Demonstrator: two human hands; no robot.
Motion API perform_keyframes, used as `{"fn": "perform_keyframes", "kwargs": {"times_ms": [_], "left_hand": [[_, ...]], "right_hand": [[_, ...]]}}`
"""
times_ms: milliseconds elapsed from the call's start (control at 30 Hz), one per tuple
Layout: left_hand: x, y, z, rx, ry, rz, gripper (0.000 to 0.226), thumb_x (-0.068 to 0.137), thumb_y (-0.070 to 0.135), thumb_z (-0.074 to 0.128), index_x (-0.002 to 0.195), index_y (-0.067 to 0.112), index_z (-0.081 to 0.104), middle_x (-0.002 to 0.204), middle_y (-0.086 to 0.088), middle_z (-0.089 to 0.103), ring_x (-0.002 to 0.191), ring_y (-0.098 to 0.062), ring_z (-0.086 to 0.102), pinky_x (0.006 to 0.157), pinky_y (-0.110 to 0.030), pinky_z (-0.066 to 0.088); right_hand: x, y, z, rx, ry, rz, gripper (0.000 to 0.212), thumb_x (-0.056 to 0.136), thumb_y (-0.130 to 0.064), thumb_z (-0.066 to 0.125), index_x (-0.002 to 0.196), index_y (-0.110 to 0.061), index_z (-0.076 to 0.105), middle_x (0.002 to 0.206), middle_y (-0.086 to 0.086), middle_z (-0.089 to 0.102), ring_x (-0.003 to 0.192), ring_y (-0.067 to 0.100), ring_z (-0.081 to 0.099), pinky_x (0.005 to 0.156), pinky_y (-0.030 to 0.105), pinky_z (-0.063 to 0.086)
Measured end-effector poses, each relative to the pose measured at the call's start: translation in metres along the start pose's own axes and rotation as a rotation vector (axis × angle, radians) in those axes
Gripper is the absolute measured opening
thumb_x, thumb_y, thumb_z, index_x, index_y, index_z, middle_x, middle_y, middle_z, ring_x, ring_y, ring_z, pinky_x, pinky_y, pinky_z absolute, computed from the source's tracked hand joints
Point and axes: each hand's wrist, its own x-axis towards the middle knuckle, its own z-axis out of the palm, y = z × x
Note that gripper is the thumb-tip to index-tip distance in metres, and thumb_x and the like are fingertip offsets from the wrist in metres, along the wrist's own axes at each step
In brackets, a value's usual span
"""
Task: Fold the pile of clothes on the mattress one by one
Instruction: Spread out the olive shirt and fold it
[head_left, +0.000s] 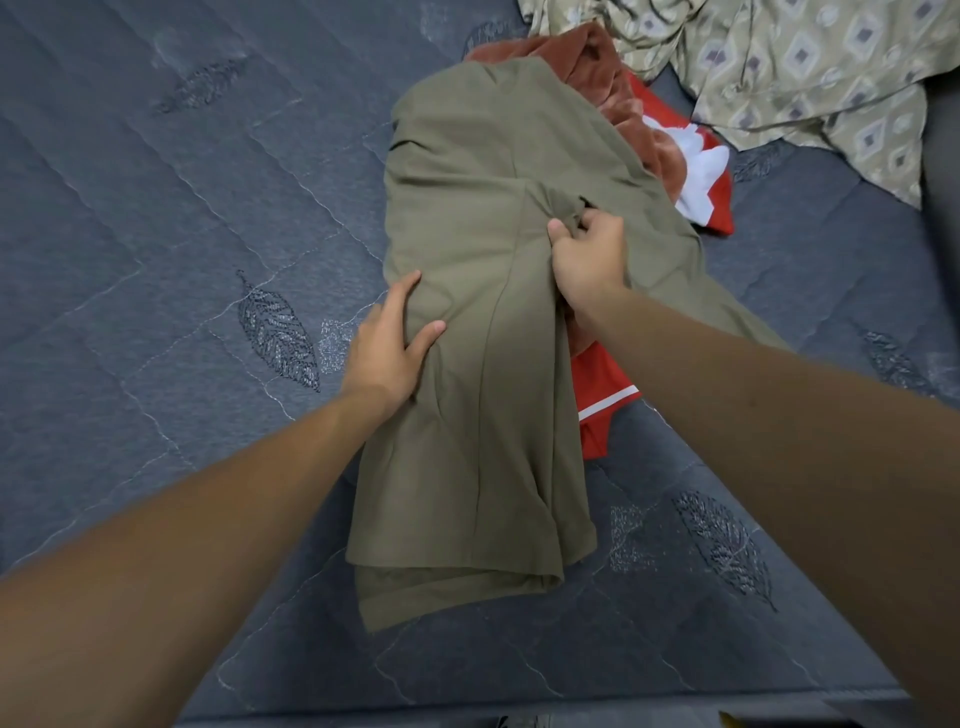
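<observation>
An olive-green garment (483, 364) lies lengthwise in the middle of the grey quilted mattress (156, 234), draped over other clothes. My left hand (387, 345) grips its left edge, thumb on top and fingers tucked under the cloth. My right hand (589, 260) pinches a bunched fold near the garment's middle. Under it lie a red garment with white trim (605, 410) and a rust-brown velvety one (597, 67). More red and white cloth (706, 171) shows to the right.
A beige cloth with a diamond pattern (805, 73) is heaped at the top right. The mattress's front edge (467, 714) runs along the bottom of the view. Bare quilted surface stretches to the left.
</observation>
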Motion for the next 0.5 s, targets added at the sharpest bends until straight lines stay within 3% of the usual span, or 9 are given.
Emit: {"fn": "perform_keyframes", "kwargs": {"times_ms": [100, 233, 333, 433, 500], "left_hand": [[0.000, -0.001, 0.002, -0.019, 0.014, -0.016, 0.065, 0.101, 0.035, 0.065, 0.157, 0.036, 0.033, 0.142, -0.011, 0.061, 0.131, -0.035, 0.055, 0.111, -0.048, 0.043], [-0.016, -0.004, 0.003, -0.138, 0.054, -0.108, 0.084, 0.098, 0.041, 0.068, 0.164, 0.027, 0.018, 0.160, -0.001, 0.045, 0.144, -0.024, 0.045, 0.119, -0.040, 0.036], [-0.047, -0.016, 0.002, -0.242, 0.072, -0.244, 0.077, 0.095, 0.048, 0.070, 0.156, 0.017, 0.035, 0.152, -0.003, 0.054, 0.139, -0.022, 0.050, 0.116, -0.040, 0.040], [-0.090, -0.027, 0.006, -0.261, 0.063, -0.310, 0.061, 0.094, 0.054, 0.068, 0.139, 0.017, 0.051, 0.129, -0.006, 0.068, 0.121, -0.025, 0.062, 0.103, -0.041, 0.049], [-0.116, -0.035, 0.010, -0.238, 0.058, -0.300, 0.048, 0.095, 0.055, 0.066, 0.125, 0.019, 0.056, 0.112, -0.001, 0.072, 0.109, -0.023, 0.065, 0.087, -0.034, 0.048]], "right_hand": [[0.001, -0.001, -0.005, -0.251, 0.026, -0.006, 0.026, 0.094, -0.029, 0.074, 0.110, -0.008, 0.072, 0.108, 0.007, 0.072, 0.106, 0.029, 0.068, 0.092, 0.033, 0.052], [-0.027, -0.011, -0.005, -0.356, 0.164, -0.037, 0.032, 0.091, -0.030, 0.077, 0.111, -0.015, 0.058, 0.118, 0.007, 0.066, 0.113, 0.033, 0.064, 0.092, 0.044, 0.052], [-0.071, -0.001, -0.005, -0.392, 0.217, -0.273, 0.037, 0.084, -0.021, 0.076, 0.097, -0.018, 0.042, 0.107, 0.007, 0.057, 0.101, 0.033, 0.058, 0.086, 0.050, 0.047], [-0.117, 0.029, -0.002, -0.623, 0.088, -0.616, 0.028, 0.084, -0.026, 0.068, 0.103, -0.013, 0.052, 0.110, 0.011, 0.054, 0.101, 0.033, 0.051, 0.086, 0.048, 0.044], [-0.144, 0.055, 0.005, -0.721, -0.124, -0.728, 0.041, 0.090, -0.030, 0.064, 0.126, -0.012, 0.057, 0.133, 0.010, 0.054, 0.120, 0.032, 0.051, 0.095, 0.046, 0.044]]}}
